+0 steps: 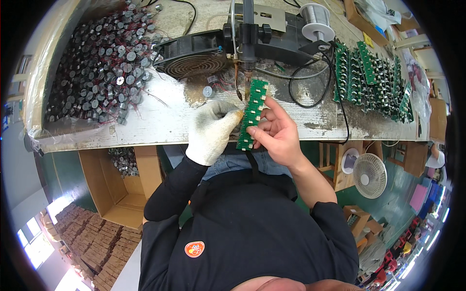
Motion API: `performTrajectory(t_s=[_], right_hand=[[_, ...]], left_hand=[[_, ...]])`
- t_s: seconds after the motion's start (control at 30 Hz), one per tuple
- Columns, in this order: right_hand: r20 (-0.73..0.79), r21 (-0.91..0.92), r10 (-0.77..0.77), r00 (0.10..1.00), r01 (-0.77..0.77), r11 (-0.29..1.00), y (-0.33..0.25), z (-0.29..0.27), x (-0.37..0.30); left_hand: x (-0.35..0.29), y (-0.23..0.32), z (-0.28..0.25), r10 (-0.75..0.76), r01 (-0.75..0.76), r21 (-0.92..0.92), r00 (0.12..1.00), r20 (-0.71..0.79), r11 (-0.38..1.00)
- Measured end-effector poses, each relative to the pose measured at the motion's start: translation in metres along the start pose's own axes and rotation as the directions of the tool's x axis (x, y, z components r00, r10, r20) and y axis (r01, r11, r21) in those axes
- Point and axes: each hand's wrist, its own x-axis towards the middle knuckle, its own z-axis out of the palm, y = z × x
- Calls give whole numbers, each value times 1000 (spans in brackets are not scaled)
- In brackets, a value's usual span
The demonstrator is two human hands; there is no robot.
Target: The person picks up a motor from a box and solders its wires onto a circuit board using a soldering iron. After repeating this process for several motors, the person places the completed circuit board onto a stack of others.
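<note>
A long green circuit board strip point(252, 114) with a row of small pale parts is held upright and slightly tilted, just beyond the bench's near edge. My bare right hand point(279, 131) grips it from the right, thumb on its face and fingers behind. My left hand point(213, 128), in a white glove, is closed in a pinch at the strip's left edge; what its fingertips hold is too hidden to name. Above the strip's far end stands an upright soldering iron point(247, 63), with a thin solder feed tube point(236, 63) beside it. A small round metal part point(208, 91) lies on the bench near my glove.
A big pile of small round parts with red wires point(109, 68) fills the left. Behind the iron sit a black fan point(194, 56) and a solder spool point(316, 24). Several green board strips point(371, 77) lie at right. A black cable point(335, 87) crosses the bench; below left is a cardboard box point(114, 194).
</note>
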Motion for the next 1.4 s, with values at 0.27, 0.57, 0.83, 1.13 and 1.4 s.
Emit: performTrajectory(t_s=[0.27,0.57,0.83,1.13,1.4], right_hand=[[-13,18,10,1000,-9,1000,3,0,-3],[-10,22,15,1000,-14,1000,4,0,-5],[-1,3,9,1000,-9,1000,3,2,-7],[8,8,-5,1000,5,1000,6,2,-6],[-38,19,-22,999,23,1000,4,5,-7]], left_hand=[[-3,-4,1,-24,24,-31,999,-24,999],[-4,-6,4,7,-9,-66,999,-33,998],[-4,-4,6,98,-88,141,993,-70,986],[-4,-6,8,171,-140,230,978,-120,963],[-7,4,9,201,-166,233,970,-134,958]])
